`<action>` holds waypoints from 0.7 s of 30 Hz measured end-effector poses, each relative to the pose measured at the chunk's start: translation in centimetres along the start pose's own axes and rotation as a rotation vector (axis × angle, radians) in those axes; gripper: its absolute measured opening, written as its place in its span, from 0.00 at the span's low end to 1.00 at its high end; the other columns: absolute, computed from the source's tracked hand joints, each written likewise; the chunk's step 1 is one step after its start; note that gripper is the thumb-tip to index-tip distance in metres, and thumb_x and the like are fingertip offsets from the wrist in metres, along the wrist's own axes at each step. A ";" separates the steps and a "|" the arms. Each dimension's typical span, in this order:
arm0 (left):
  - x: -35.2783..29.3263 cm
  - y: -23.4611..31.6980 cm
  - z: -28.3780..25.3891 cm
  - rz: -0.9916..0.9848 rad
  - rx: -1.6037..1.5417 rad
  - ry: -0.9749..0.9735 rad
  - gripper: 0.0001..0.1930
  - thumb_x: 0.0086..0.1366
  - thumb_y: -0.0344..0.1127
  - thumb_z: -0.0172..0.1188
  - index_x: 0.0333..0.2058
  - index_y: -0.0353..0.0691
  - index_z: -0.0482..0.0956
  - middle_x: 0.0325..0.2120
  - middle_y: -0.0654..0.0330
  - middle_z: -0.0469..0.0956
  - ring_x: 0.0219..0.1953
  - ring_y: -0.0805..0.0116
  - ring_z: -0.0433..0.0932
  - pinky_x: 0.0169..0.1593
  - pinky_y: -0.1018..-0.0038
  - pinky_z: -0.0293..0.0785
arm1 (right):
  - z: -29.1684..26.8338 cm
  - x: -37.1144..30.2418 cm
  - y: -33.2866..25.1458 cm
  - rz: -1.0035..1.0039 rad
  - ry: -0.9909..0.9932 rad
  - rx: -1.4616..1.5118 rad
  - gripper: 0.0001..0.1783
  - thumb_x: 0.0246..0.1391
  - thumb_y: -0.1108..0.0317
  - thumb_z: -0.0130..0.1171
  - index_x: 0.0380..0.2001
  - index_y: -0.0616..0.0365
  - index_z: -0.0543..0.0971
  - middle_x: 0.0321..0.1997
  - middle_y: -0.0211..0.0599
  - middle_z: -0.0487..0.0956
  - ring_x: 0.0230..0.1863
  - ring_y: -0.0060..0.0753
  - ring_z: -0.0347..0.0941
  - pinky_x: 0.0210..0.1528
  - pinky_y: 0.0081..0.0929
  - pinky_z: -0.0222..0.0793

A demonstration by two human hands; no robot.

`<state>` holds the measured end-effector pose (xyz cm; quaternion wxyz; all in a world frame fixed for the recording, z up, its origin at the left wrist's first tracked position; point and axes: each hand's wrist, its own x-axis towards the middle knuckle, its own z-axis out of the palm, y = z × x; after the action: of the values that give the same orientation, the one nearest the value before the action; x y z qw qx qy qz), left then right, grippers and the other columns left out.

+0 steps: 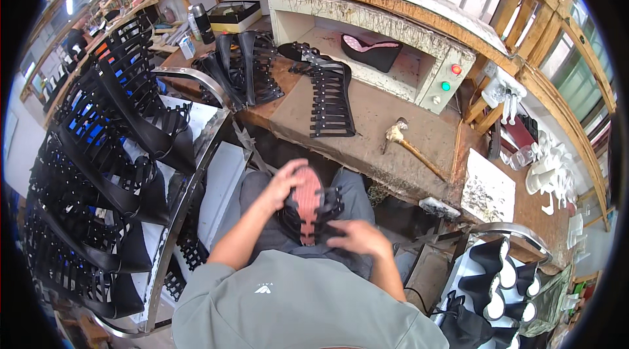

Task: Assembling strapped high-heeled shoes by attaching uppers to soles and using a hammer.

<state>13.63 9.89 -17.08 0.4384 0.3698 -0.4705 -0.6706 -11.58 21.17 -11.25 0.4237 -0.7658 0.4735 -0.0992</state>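
On my lap lies a strappy black shoe upper (333, 203), with a reddish sole-shaped face (306, 199) turned up and black strap ends lapping over its edges. My left hand (285, 185) is closed around its far end, fingers curled over the tip. Beside the near right edge is my right hand (360, 237), thumb and fingers apart and pointing at the straps. Whether its fingertips touch them is hard to make out. On the bench ahead lie a tall black strappy upper (333, 100) and a hammer (419, 150) with a wooden handle.
A pale metal box (367, 13) with coloured buttons holds a black wedge sole (372, 52). To my left, a metal-edged rack (175, 224) bears several black strappy uppers (118, 172). At right, another rack carries black wedge heels (486, 277). A stained white sheet (488, 185) lies on the bench.
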 end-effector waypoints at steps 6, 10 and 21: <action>-3.9 -2.8 1.8 -0.139 -0.314 0.066 0.24 0.57 0.28 0.55 0.55 0.38 0.68 0.44 0.60 0.75 0.46 0.70 0.74 0.52 0.74 0.70 | -6.8 7.9 0.6 -0.037 0.857 0.042 0.34 0.49 0.61 0.66 0.58 0.60 0.68 0.51 0.53 0.73 0.51 0.48 0.73 0.50 0.38 0.71; -1.5 -0.6 2.9 -0.071 -0.235 0.069 0.25 0.59 0.25 0.55 0.56 0.38 0.67 0.44 0.60 0.75 0.47 0.72 0.74 0.52 0.76 0.69 | -9.5 18.5 5.9 0.080 0.904 -0.409 0.41 0.45 0.60 0.66 0.62 0.56 0.62 0.58 0.58 0.65 0.56 0.56 0.66 0.55 0.44 0.67; 1.8 -2.1 1.9 -0.145 -0.245 0.025 0.25 0.61 0.26 0.57 0.58 0.38 0.65 0.44 0.61 0.73 0.47 0.74 0.72 0.54 0.76 0.67 | -20.0 20.3 3.1 0.185 0.586 -0.019 0.52 0.44 0.45 0.68 0.63 0.68 0.59 0.63 0.62 0.64 0.63 0.50 0.64 0.63 0.37 0.60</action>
<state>10.81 9.13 -18.67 0.4366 0.3548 -0.3515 -0.7483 -13.80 -6.95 -6.19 0.2691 -0.6621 0.6443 -0.2724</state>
